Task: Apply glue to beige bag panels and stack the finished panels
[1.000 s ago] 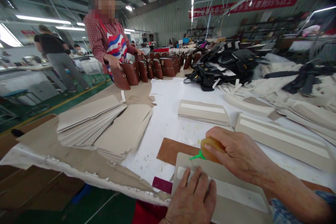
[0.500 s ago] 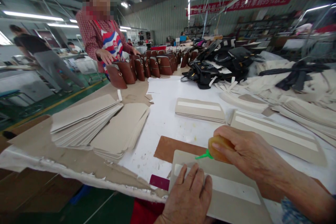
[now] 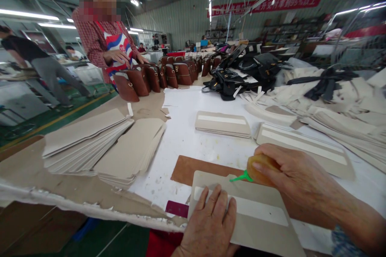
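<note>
My left hand [image 3: 210, 219] lies flat on a beige panel [image 3: 256, 229], fingers stretched over the white strip [image 3: 259, 211] that runs along it. In my right hand [image 3: 289, 168] is a yellowish squeeze bottle [image 3: 261, 170], gripped round its body and tilted left. Its green nozzle [image 3: 241, 177] points at the panel close to the far edge; whether the tip touches cannot be made out. Under the panel's far side lies a brown sheet [image 3: 188, 170], partly covered. A dark purple piece [image 3: 177, 209] sits at the panel's left edge.
Two beige panel stacks [image 3: 87, 132] [image 3: 129, 148] lie left. Strip-marked panels [image 3: 223, 122] [image 3: 304, 148] lie beyond my hands. Brown bags [image 3: 153, 78] stand at the back beside a co-worker [image 3: 96, 44]. Black bags [image 3: 241, 74] and pale scraps [image 3: 346, 112] are heaped at right.
The bottle's nozzle has moved right along the panel's far edge. My left hand keeps its place on the panel. The whole view has shifted, and the co-worker's hands have moved at the bags.
</note>
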`<action>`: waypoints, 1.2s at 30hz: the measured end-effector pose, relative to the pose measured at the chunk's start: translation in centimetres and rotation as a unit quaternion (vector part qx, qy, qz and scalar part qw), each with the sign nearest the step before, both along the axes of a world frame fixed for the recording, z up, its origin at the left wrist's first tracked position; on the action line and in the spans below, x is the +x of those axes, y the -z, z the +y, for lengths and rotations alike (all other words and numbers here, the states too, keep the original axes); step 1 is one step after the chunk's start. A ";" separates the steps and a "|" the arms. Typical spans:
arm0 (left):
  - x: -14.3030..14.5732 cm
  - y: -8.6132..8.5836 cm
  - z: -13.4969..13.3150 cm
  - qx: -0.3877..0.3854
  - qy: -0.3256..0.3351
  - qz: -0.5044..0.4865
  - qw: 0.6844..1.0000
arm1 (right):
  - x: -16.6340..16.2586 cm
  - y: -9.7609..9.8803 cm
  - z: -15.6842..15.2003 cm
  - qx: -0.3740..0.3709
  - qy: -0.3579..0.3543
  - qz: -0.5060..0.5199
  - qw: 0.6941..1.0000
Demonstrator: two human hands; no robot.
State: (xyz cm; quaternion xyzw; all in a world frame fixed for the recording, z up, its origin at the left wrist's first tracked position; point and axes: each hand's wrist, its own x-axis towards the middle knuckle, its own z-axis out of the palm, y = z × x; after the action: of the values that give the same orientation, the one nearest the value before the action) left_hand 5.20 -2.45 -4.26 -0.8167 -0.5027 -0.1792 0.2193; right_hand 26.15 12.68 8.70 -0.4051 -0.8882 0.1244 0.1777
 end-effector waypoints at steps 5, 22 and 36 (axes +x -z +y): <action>0.0 -0.4 0.1 0.028 -0.001 -0.011 1.000 | 0.8 0.3 0.1 0.009 0.011 0.006 1.000; 0.1 -0.2 0.5 0.063 0.000 -0.021 0.998 | -1.1 -0.6 -0.7 -0.028 -0.006 0.010 1.000; -0.8 3.4 0.8 0.052 -0.008 0.032 0.998 | 1.9 0.3 -0.4 -0.027 0.026 0.007 0.999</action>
State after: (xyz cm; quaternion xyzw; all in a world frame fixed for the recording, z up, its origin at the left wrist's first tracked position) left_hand 4.44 -1.67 -7.61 -0.8057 -0.4917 -0.1772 0.2788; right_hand 28.02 12.30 8.38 -0.4316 -0.8724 0.1469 0.1762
